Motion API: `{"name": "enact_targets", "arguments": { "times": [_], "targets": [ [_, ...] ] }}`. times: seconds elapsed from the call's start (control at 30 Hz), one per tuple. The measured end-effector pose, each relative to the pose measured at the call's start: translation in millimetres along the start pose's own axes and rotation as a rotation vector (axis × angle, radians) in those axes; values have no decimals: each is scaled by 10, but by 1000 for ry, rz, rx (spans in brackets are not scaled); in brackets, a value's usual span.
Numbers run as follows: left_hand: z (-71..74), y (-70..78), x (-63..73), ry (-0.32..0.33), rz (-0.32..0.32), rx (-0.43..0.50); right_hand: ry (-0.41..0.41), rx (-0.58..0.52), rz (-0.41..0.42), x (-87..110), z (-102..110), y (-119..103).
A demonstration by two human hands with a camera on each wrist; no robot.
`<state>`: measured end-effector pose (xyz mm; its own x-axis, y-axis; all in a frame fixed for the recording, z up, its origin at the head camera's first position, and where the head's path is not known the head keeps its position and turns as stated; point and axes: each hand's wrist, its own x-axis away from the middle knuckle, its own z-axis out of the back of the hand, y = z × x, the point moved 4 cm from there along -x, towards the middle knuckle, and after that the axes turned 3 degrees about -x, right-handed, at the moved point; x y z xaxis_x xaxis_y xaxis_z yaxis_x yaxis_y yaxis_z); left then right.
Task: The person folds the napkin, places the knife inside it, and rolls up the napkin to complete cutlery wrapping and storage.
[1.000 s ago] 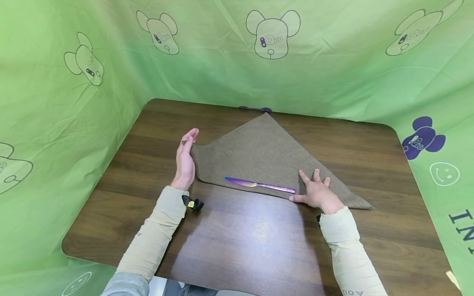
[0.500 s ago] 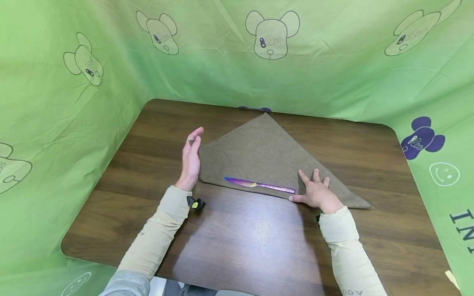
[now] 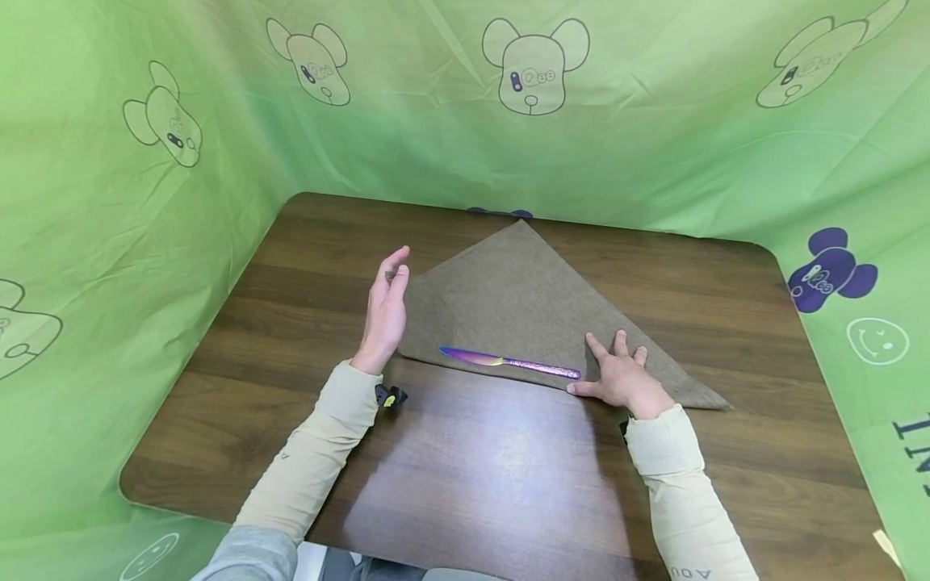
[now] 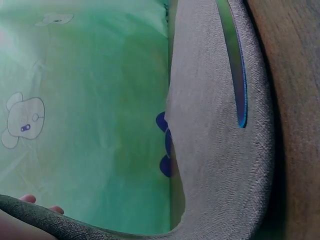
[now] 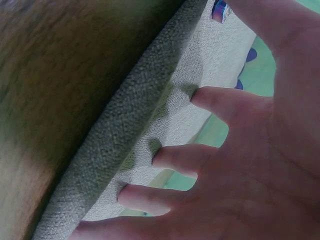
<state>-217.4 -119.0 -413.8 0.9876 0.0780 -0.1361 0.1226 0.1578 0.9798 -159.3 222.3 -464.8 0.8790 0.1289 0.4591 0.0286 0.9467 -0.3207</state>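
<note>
A grey-brown cloth napkin, folded into a triangle, lies on the table with its far point near the back edge. My left hand stands on edge at its left corner, pinching the cloth and raising it; a bit of the corner shows between thumb and fingers. In the left wrist view the napkin curves up towards that hand. An iridescent purple-blue table knife lies along the napkin's near edge, blade to the left. My right hand rests on the right part, fingers spread, thumb beside the knife's handle.
The dark wood-grain table has rounded corners. A green curtain with bear-face prints hangs behind it and at both sides. Black wrist mounts sit at the cuffs.
My left hand has moved rightward, carrying the napkin's left corner inward, so that side now reaches less far left. The right hand and the knife have stayed in place.
</note>
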Motion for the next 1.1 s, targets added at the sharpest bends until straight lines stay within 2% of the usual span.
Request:
{"name": "enact_targets", "arguments": {
  "times": [0.2,0.53,1.1],
  "targets": [
    [-72,59,20,-2,-19,-73,0,0,2,10,7,0],
    [-186,140,48,-16,-31,-123,-5,-7,-1,6,2,3],
    [-410,228,117,-59,-126,-184,-19,-19,-14,7,2,12]
  ]
}}
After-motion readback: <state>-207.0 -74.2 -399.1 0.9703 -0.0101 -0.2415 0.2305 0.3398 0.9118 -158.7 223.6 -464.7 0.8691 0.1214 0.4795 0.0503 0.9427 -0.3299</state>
